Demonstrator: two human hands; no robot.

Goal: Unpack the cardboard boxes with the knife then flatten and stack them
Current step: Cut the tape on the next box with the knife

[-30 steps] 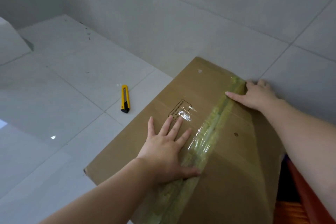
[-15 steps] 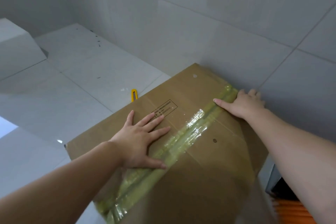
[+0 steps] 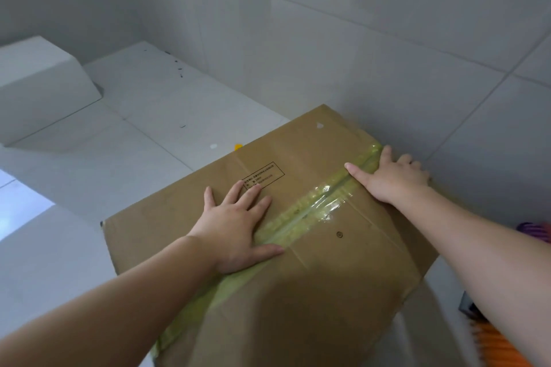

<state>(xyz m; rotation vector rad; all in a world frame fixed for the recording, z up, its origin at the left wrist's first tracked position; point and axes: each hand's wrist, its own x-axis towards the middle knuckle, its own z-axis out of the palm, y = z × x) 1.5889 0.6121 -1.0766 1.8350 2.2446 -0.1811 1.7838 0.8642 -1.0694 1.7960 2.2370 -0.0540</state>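
Note:
A brown cardboard box [image 3: 343, 271] fills the lower middle of the head view, its top seam sealed by a strip of yellowish clear tape [image 3: 301, 217]. My left hand [image 3: 235, 226] lies flat on the left flap, fingers spread, thumb along the tape. My right hand [image 3: 393, 179] holds the box's far edge at the tape's end, thumb on top and fingers curled over the edge. Only the yellow tip of the knife [image 3: 238, 146] shows on the floor behind the box's far left edge.
White tiled floor [image 3: 143, 116] stretches to the left, a tiled wall [image 3: 387, 53] stands just behind the box. A white angled block [image 3: 41, 80] sits far left. Orange and purple items [image 3: 492, 343] show at the right edge under my right arm.
The box has swung left and risen in view, covering most of the knife. Both hands kept their places on it, the left one now nearer the printed label.

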